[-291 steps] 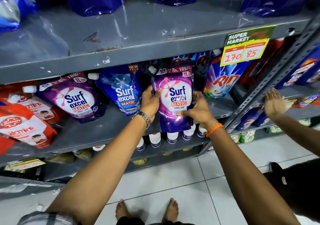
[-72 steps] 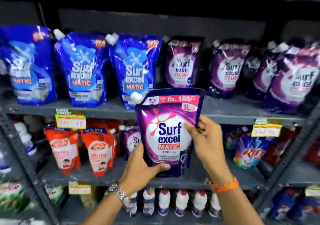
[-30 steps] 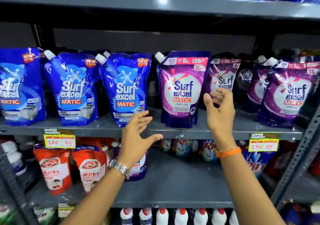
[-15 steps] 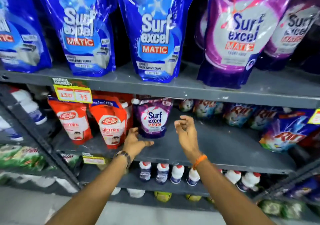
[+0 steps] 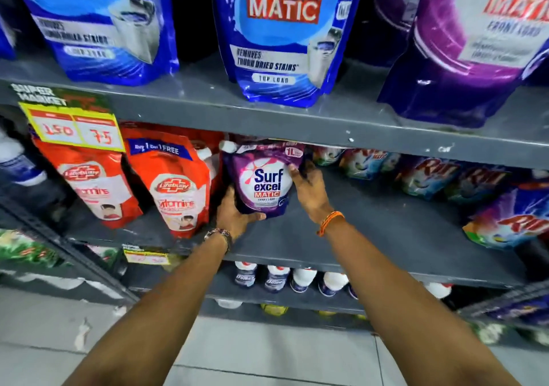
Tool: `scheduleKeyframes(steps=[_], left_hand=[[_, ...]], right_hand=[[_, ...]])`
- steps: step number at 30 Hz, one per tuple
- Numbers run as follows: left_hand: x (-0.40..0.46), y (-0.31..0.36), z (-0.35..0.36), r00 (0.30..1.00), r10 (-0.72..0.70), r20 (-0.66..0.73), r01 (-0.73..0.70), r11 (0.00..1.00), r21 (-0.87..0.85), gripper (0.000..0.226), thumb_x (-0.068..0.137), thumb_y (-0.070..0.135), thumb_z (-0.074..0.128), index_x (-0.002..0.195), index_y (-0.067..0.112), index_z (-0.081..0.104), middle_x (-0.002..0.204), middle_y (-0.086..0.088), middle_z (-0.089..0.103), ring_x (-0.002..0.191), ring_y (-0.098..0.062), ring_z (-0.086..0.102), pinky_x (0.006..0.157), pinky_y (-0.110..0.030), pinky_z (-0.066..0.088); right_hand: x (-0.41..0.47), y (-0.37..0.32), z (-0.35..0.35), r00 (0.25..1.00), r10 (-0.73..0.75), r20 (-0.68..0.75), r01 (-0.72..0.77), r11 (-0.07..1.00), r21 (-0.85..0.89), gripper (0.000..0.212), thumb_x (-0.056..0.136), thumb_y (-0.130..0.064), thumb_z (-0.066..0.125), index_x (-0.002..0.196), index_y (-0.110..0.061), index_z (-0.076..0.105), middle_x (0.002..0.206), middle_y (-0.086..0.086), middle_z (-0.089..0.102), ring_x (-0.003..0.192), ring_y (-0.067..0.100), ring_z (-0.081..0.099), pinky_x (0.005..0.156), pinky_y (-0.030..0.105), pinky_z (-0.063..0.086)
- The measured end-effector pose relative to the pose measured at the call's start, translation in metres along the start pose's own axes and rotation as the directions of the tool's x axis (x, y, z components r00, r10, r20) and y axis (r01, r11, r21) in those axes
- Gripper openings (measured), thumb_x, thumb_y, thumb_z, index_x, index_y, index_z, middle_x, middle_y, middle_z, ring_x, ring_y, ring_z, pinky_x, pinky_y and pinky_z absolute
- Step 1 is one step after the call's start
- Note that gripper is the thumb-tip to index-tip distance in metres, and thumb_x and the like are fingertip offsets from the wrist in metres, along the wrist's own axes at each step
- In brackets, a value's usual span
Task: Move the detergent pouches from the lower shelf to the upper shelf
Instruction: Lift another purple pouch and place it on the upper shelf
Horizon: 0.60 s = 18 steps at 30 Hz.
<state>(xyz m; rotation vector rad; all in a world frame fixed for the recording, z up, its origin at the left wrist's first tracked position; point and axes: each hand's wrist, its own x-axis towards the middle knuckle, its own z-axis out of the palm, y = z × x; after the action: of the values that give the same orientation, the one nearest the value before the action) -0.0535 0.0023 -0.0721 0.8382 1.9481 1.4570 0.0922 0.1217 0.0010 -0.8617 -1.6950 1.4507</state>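
Left hand: the left hand (image 5: 236,216) cups the bottom left corner of the purple pouch (image 5: 265,179), thumb wrapped across its lower front edge; closed on it, probably to carry the weight from below.
Right hand: the right hand (image 5: 309,191) presses the pouch's right edge, fingers curled behind it; also gripping, likely to steady the soft top so it does not fold over.
Purple pouch: stands upright on the lower shelf (image 5: 371,237), label facing out, white spout at its upper left; whether its base is lifted off the shelf cannot be told, since the left hand covers it.
Step, as judged: a two-handed pick-up about to begin, with the lift to the upper shelf (image 5: 297,121) not yet done.
Left of the pouch: two red pouches (image 5: 175,183) stand just beside it, the nearer one almost touching the left hand's knuckles.
Right of the pouch: bare shelf, then multicoloured packs (image 5: 427,174) well apart from it, further back and to the right.
Above the pouch: blue pouches (image 5: 285,38) and a purple one (image 5: 463,58) stand on the upper shelf, with a gap between them, a likely slot.
Price tag: a yellow price tag (image 5: 74,124) hangs on the upper shelf's edge, left of the pouch.
Hidden or unclear: the pouch's top strip sits in shadow under the upper shelf; the upper pouches are cut off by the frame; the right hand's fingertips are out of sight behind the pouch; bottles (image 5: 276,278) below the pouch show caps only.
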Motion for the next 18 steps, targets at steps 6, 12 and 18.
scheduleKeyframes(steps=[6, 12, 18], left_hand=[[-0.004, 0.005, 0.013, 0.997, 0.069, -0.023, -0.067, 0.995, 0.073, 0.095, 0.055, 0.020, 0.094, 0.138, 0.017, 0.047, 0.130, -0.002, 0.066, 0.119, -0.021, 0.061, 0.102, -0.045, 0.052], [-0.050, -0.006, 0.022, 0.999, 0.051, 0.000, -0.051, 0.994, 0.098, 0.100, 0.040, 0.060, 0.091, 0.127, 0.030, 0.052, 0.123, 0.005, 0.071, 0.117, -0.014, 0.066, 0.099, -0.045, 0.055], [-0.135, -0.006, 0.038, 0.998, -0.021, 0.060, 0.017, 0.997, 0.075, 0.090, 0.048, 0.031, 0.097, 0.127, 0.024, 0.055, 0.112, 0.011, 0.073, 0.103, 0.002, 0.069, 0.092, -0.041, 0.059]], right_hand=[[-0.004, 0.007, -0.012, 0.996, -0.082, -0.035, 0.082, 0.997, 0.014, 0.016, 0.100, -0.012, 0.058, 0.114, -0.007, 0.064, 0.107, 0.009, 0.073, 0.093, 0.011, 0.072, 0.085, 0.032, 0.060], [-0.050, 0.005, -0.030, 0.998, -0.010, -0.063, 0.011, 1.000, 0.026, 0.021, 0.100, -0.013, 0.059, 0.112, 0.003, 0.063, 0.102, 0.012, 0.074, 0.085, 0.010, 0.072, 0.074, 0.027, 0.062], [-0.129, 0.000, -0.064, 0.996, 0.003, -0.085, -0.009, 0.998, -0.062, 0.012, 0.098, -0.018, 0.062, 0.102, -0.009, 0.068, 0.089, -0.005, 0.074, 0.078, -0.001, 0.069, 0.070, 0.027, 0.059]])
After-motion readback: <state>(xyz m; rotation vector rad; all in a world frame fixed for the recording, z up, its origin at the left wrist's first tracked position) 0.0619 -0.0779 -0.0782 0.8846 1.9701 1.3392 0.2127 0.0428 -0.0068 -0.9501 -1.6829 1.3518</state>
